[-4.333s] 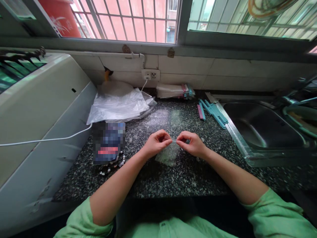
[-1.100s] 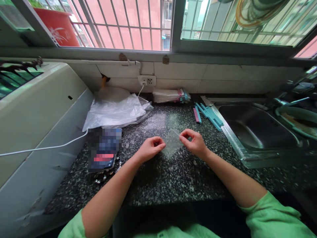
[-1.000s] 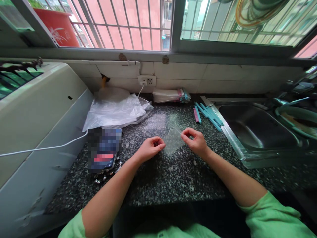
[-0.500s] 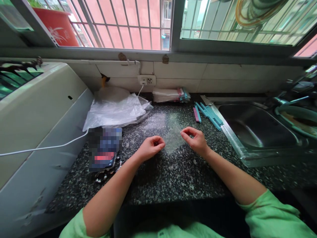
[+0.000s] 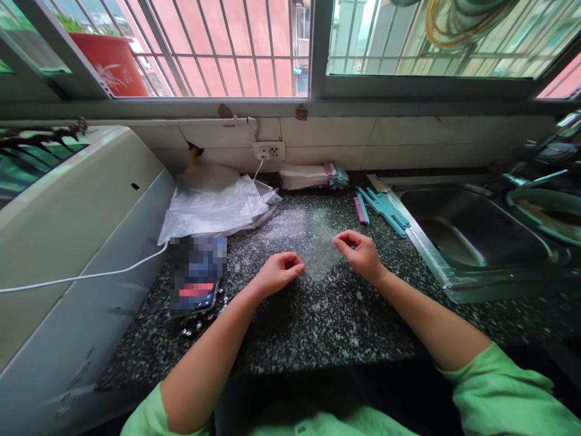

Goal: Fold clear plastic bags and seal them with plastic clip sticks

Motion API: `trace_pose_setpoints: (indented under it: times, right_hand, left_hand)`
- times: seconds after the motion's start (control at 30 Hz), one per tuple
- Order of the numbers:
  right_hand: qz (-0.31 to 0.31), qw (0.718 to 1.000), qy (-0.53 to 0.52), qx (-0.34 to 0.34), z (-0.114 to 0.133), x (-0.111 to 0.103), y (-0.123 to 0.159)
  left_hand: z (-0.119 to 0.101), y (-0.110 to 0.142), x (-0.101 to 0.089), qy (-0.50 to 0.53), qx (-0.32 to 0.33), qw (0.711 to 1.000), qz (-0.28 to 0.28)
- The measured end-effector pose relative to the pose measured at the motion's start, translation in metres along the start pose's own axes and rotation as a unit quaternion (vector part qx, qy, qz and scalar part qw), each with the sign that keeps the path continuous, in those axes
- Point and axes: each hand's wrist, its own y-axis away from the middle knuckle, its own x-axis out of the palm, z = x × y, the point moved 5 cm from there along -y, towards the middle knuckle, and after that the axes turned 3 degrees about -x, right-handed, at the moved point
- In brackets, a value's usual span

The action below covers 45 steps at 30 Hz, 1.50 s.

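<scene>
A small clear plastic bag (image 5: 320, 257) is held just above the speckled dark countertop (image 5: 318, 327), between both hands. My left hand (image 5: 278, 272) is curled, its fingertips pinching the bag's left corner. My right hand (image 5: 361, 254) pinches the bag's upper right corner between thumb and forefinger. The bag hangs tilted like a diamond.
A phone (image 5: 196, 275) lies left of my hands on some beads. Crumpled clear plastic sheeting (image 5: 215, 203) lies behind it. A stack of zip bags (image 5: 313, 175) sits at the wall, pink and teal strips (image 5: 379, 209) beside a steel sink (image 5: 467, 233). A white appliance (image 5: 68, 242) stands left.
Since several seconds ago my hands have drawn apart and the bag has been turned from hanging below them to spread between them. Over the last second only the view shifted slightly.
</scene>
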Motion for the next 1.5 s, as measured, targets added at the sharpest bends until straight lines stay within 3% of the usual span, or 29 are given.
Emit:
trace_pose_setpoints:
  times: [0.5,0.77,1.0,1.3,1.5]
  right_hand:
    - [0.017,0.999,-0.012,0.035,-0.014,0.001,-0.003]
    - [0.019,1.0,-0.003,0.017,-0.014,0.002,-0.004]
    - [0.016,1.0,0.004,-0.015,-0.007,0.0,-0.003]
    - [0.142,0.985,0.014,-0.099,0.008,0.022,0.009]
    - [0.138,0.99,-0.04,0.007,-0.001,0.025,0.011]
  left_hand:
    - [-0.003,0.0,-0.001,-0.026,-0.005,1.0,-0.011]
    - [0.0,-0.002,-0.001,-0.006,-0.003,1.0,-0.027]
    - [0.001,0.001,0.004,-0.009,-0.022,0.999,0.038]
    - [-0.002,-0.001,-0.002,0.076,0.016,0.995,-0.067]
    - [-0.002,0.0,-0.01,0.111,0.031,0.984,-0.133]
